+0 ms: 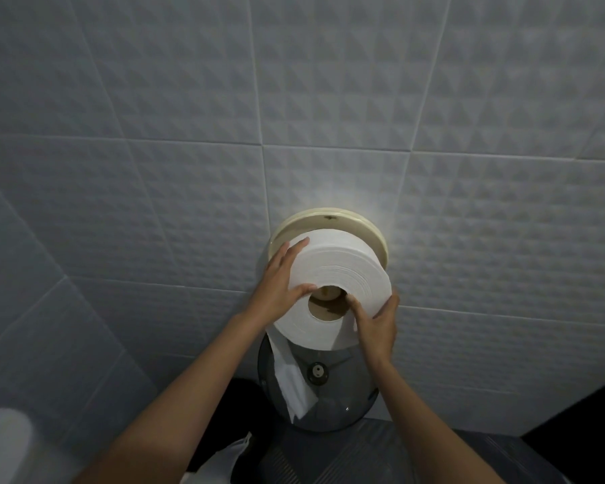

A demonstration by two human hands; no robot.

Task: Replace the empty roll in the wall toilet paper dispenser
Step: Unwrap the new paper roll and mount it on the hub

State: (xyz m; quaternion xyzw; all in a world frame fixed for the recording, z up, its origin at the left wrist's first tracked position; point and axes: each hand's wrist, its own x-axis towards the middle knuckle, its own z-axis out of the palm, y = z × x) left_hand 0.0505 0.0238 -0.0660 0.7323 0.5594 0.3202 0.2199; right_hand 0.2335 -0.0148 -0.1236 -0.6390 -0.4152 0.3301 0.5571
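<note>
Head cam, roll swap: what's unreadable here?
- Spindle: mostly hidden inside the roll; seating unclear.
- Backplate: lower part covered by the roll.
- Left hand palm, right hand fingertips: behind the roll.
- Cover: dark, latch unclear.

Washroom, tiled wall (189, 134), wall paper dispenser (329, 218)

Soft matt white paper roll (332, 270) under my fingers (296, 251); behind it glossy cream plastic backplate (364, 223), below it smoky translucent plastic cover (343, 403).
</note>
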